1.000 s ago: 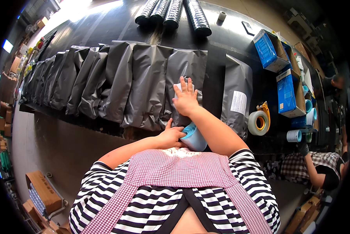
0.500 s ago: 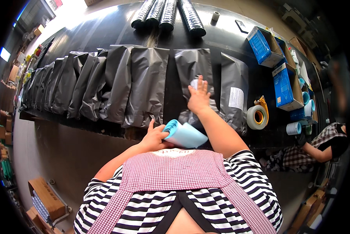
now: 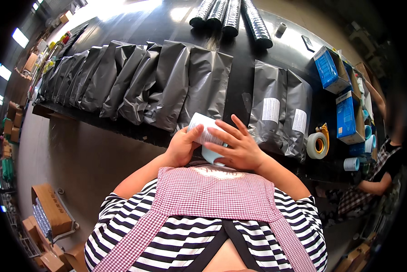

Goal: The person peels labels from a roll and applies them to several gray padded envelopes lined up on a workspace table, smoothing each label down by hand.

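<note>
Both my hands meet in front of my chest at the table's near edge. My left hand grips a light blue roll of white labels from the left. My right hand lies over the roll's right side with fingers spread, touching the top label. Just beyond the hands, two grey plastic mailer bags with white labels lie on the black table. A long overlapping row of unlabelled grey mailer bags stretches away to the left.
Several black rolls lie at the table's far side. Blue-and-brown cartons and a tape roll sit at the right. Another person in a checked apron sits at the far right. Cardboard boxes stand on the floor left.
My right hand has drawn back from the labelled bag on the table to the label roll. The roll has come up between both hands.
</note>
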Demonstrator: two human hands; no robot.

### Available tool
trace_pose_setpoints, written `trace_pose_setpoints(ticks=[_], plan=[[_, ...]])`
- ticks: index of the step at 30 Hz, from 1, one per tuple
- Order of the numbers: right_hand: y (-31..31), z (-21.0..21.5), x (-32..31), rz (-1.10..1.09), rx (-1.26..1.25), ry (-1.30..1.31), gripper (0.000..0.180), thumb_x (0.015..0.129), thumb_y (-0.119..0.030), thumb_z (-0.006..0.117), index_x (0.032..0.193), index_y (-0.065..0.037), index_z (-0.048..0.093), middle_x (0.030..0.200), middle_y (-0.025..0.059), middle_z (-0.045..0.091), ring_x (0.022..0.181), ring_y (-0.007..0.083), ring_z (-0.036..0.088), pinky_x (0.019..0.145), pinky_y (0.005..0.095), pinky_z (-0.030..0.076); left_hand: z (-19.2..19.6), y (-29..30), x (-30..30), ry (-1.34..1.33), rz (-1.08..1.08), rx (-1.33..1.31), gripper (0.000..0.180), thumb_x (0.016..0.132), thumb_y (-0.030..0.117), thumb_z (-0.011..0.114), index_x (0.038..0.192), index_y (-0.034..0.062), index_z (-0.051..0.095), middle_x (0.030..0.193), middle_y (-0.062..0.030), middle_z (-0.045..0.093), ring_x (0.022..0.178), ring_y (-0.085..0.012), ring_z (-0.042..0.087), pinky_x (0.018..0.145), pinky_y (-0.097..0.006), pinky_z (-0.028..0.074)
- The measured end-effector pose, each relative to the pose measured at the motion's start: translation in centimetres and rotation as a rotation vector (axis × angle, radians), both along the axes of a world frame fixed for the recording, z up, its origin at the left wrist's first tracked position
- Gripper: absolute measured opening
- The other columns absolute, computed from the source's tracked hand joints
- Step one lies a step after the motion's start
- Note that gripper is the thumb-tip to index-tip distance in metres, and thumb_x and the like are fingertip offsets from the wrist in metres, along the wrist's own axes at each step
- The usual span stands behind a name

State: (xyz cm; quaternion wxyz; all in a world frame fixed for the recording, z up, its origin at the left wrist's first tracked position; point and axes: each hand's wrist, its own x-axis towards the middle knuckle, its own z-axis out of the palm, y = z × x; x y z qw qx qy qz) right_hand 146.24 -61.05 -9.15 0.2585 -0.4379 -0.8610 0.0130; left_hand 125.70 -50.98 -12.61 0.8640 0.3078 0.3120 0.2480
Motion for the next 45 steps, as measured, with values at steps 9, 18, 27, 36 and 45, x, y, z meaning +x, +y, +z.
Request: trace_pose_setpoints(ticks=[9,18,27,36,45], plan=[[4.1,-3.6,-5.8,-0.43,-0.638,1.308,0.057,0.081,-0.012,0.079,0.133,-0.008,0.056,0.123,0.0131,0.057,0.111,0.0285,0.059,0.095,0.036,0.05,-0.3,6.3,-3.7,0.255,-0.357,0.759,0.054,0.089,0.012,0.074,0.133,-0.0085,0.051,0.158,-0.0124,0.03,0.122,-0.0207,0.055,0.104,-0.036,0.046],[5.4,-1.4,-10.5,-0.524,-0.122,0.706,0.046,0.075,-0.016,0.085,0.117,-0.005,0.07,0.126,0.0129,0.065,0.117,0.0277,0.063,0.1,0.0364,0.05,-0.1,8.7,-7.3,0.106,-0.257,1.202,0.031,0.086,0.001,0.073,0.116,0.0074,0.069,0.162,-0.0113,0.019,0.138,-0.0257,0.043,0.104,-0.037,0.046],[6.6,-0.8,-11.6,-0.582,0.067,0.467,0.023,0.083,-0.012,0.078,0.104,-0.005,0.075,0.106,0.0106,0.073,0.099,0.0224,0.067,0.089,0.0337,0.053,0.2,10.1,-8.8,0.201,-0.36,1.148,0.033,0.082,0.002,0.075,0.114,0.0089,0.071,0.162,-0.0119,0.019,0.144,-0.0307,0.034,0.11,-0.04,0.039],[9.6,1.4,9.1,-0.956,-0.489,1.402,0.024,0.098,-0.036,0.064,0.094,-0.012,0.068,0.087,0.0007,0.069,0.067,0.0106,0.061,0.058,0.0261,0.051,-1.0,10.4,-6.0,0.169,-0.81,1.152,0.033,0.08,0.012,0.078,0.113,0.0126,0.072,0.16,-0.013,0.025,0.144,-0.0364,0.03,0.118,-0.051,0.027],[14.7,-10.1,1.0,-0.567,0.245,0.556,0.044,0.079,0.005,0.074,0.121,-0.008,0.069,0.133,0.0161,0.062,0.125,0.0334,0.058,0.101,0.0382,0.051,-4.5,8.3,-2.1,0.345,-0.998,1.388,0.027,0.085,0.025,0.072,0.111,0.0181,0.075,0.16,-0.0142,0.026,0.149,-0.0317,0.022,0.113,-0.071,-0.009]])
